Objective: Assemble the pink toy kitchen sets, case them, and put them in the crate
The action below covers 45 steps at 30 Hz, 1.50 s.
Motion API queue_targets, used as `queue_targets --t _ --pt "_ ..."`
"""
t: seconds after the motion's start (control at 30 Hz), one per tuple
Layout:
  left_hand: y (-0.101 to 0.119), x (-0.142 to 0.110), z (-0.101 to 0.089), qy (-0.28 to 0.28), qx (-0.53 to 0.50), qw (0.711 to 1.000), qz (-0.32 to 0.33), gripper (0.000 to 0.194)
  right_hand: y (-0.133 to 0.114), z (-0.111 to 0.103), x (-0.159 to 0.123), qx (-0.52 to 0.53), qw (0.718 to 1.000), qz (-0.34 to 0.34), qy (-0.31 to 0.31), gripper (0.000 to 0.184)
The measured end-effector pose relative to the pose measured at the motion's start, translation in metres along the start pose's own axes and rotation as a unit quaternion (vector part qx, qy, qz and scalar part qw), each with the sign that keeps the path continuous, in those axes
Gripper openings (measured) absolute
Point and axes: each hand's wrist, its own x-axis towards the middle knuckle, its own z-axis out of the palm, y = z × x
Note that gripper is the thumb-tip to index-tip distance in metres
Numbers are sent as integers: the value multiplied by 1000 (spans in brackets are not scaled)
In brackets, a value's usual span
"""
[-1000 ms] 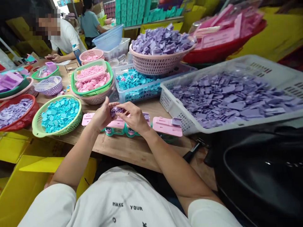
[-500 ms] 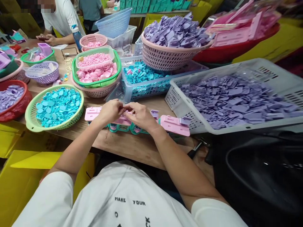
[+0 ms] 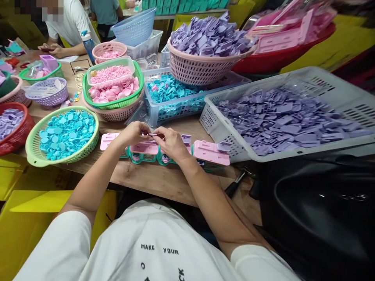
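Observation:
My left hand (image 3: pixel 133 133) and my right hand (image 3: pixel 171 143) meet above the wooden table (image 3: pixel 152 179), fingers pinched together on a small purple plastic piece (image 3: pixel 152 134) held between them. Directly beneath the hands lies a row of pink-topped, teal-bodied toy units (image 3: pixel 145 150), one of them a pink unit (image 3: pixel 211 153) with a purple piece on it to the right. A grey crate (image 3: pixel 319 84) full of flat purple pieces (image 3: pixel 281 121) sits just right of my right hand.
A green basket of teal discs (image 3: pixel 66 134) stands at left, a red basket of purple parts (image 3: pixel 13 127) beyond it. Behind are baskets of pink parts (image 3: pixel 113 88), a blue tray of teal parts (image 3: pixel 171 95) and a pink basket of purple parts (image 3: pixel 205 48). A seated person (image 3: pixel 63 27) works at far left.
My hands have dropped from in front of me down close to the row of toy units, still pinching the purple piece. The camera has tipped a little downward.

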Motion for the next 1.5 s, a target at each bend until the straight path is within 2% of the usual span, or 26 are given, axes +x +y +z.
queue_targets --t 0.2,0.27,0.3,0.37,0.43,0.47,0.5,0.57,0.67,0.77,0.83,0.9,0.97,1.0,1.07,1.1,1.2,1.23,1.37,1.4,1.5 --pt "-1 2 5 33 23 999 -23 17 14 8 0 -74 995 -62 17 17" --pt "1 -4 5 51 -39 997 -34 22 13 9 -3 -77 993 -76 34 17" --pt "1 -9 5 67 -103 991 -50 28 10 9 -5 -76 992 -84 52 18" --pt "4 -22 4 110 -280 949 -91 42 -3 10 -9 -65 988 -102 100 20" --pt "8 -36 2 139 -444 877 -121 55 -23 15 -9 -40 983 -132 122 26" --pt "10 -44 1 147 -494 847 -130 60 -33 19 -8 -23 982 -149 115 28" --pt "12 -51 -1 151 -521 829 -136 65 -43 23 -5 -2 982 -165 96 28" --pt "12 -65 -7 162 -531 820 -140 68 -57 35 5 49 981 -181 53 25" --pt "1 -82 -17 180 -507 834 -120 53 -67 53 22 145 981 -130 12 23" --pt "-16 -91 -28 185 -430 878 -101 43 -68 65 35 222 972 -62 -43 27" --pt "-24 -92 -38 211 -364 900 -113 34 -68 68 41 210 970 -99 -70 31" --pt "-27 -91 -49 226 -301 914 -152 22 -68 69 45 157 966 -192 -76 34" --pt "-26 -88 -60 185 -242 930 -204 12 -69 70 50 100 956 -267 -74 28" --pt "-25 -88 -65 150 -216 938 -227 11 -70 71 52 78 954 -281 -73 22" --pt "-22 -86 -71 100 -186 945 -249 15 -72 74 56 45 963 -259 -62 14" --pt "-22 -85 -72 99 -188 944 -251 18 -73 76 58 30 971 -230 -51 15" --pt "-26 -85 -67 149 -212 937 -236 28 -78 83 62 -17 989 -146 -18 21" --pt "-30 -85 -64 160 -215 937 -222 30 -80 84 62 -23 991 -132 -23 21" --pt "-41 -86 -58 154 -183 958 -155 24 -84 81 63 61 976 -126 -165 11" --pt "-43 -87 -59 143 -158 965 -150 24 -84 80 63 76 973 -123 -180 11" --pt "-42 -86 -62 104 -10 983 -151 24 -82 80 64 59 984 -119 -118 11"
